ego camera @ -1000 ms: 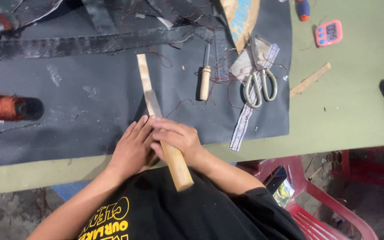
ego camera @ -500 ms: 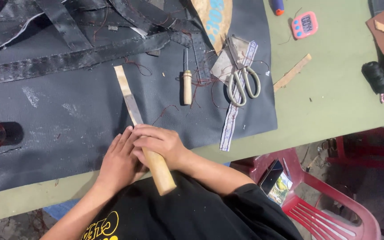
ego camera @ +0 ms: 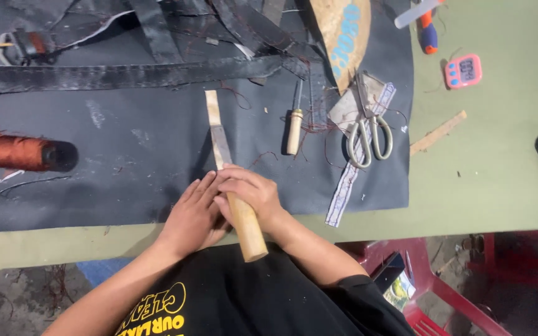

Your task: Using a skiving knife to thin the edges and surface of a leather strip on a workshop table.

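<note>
Wooden-handled blade [ego camera: 228,168], hands [ego camera: 231,202] clasped around handle

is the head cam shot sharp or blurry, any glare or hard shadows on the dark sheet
Head view: mostly sharp, both hands, left and right, crisp on the wooden-handled knife; soft, even light, faint sheen on the dark sheet; only a short shadow beside the scissors; corners slightly soft.

A flat olive-green desk [ego camera: 493,186] fills the upper view, its near edge running across the picture. Below it lies a grey, dusty concrete floor [ego camera: 7,298] strewn with reddish thread scraps, and a red plastic chair [ego camera: 456,292] stands at lower right.
</note>
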